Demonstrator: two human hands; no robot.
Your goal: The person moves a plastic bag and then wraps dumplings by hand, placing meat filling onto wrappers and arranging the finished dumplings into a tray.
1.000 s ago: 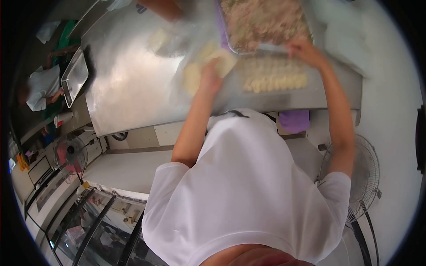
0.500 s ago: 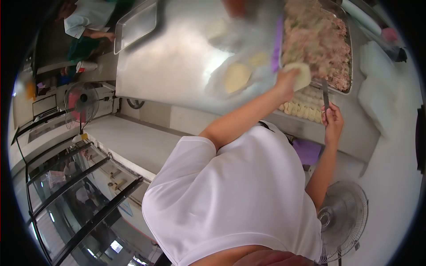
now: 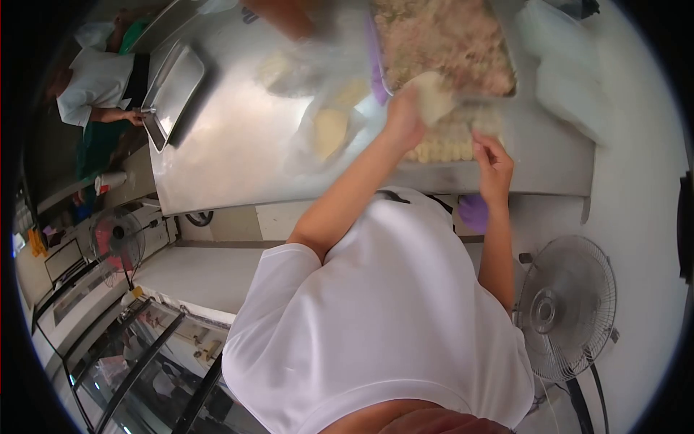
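Observation:
In my left hand (image 3: pixel 405 119) lies a round, pale dough wrapper (image 3: pixel 436 99), held beside the near edge of a metal tray of minced meat filling (image 3: pixel 448 43). My right hand (image 3: pixel 494 163) is closed to the right of the wrapper, fingers pinched round the handle of a thin, flat spatula; its blade is smeared and barely shows now. Below both hands, rows of folded dumplings (image 3: pixel 444 150) stand close together along the table's near side. Left of my left hand, a flat dough round (image 3: pixel 331 134) rests on the table, with another dough piece (image 3: pixel 352 92) behind it.
The steel table (image 3: pixel 224 145) carries a shallow metal tray (image 3: pixel 172 94) at its left edge. A co-worker's blurred arm (image 3: pixel 285 14) reaches in at the top. Another person (image 3: pixel 94 87) stands at far left. Clear plastic (image 3: pixel 567 90) lies right; a fan (image 3: pixel 564 307) stands behind me.
The whole view has shifted, so table and trays sit further left. My right hand has turned, bringing the spatula from the filling toward the wrapper in my left hand.

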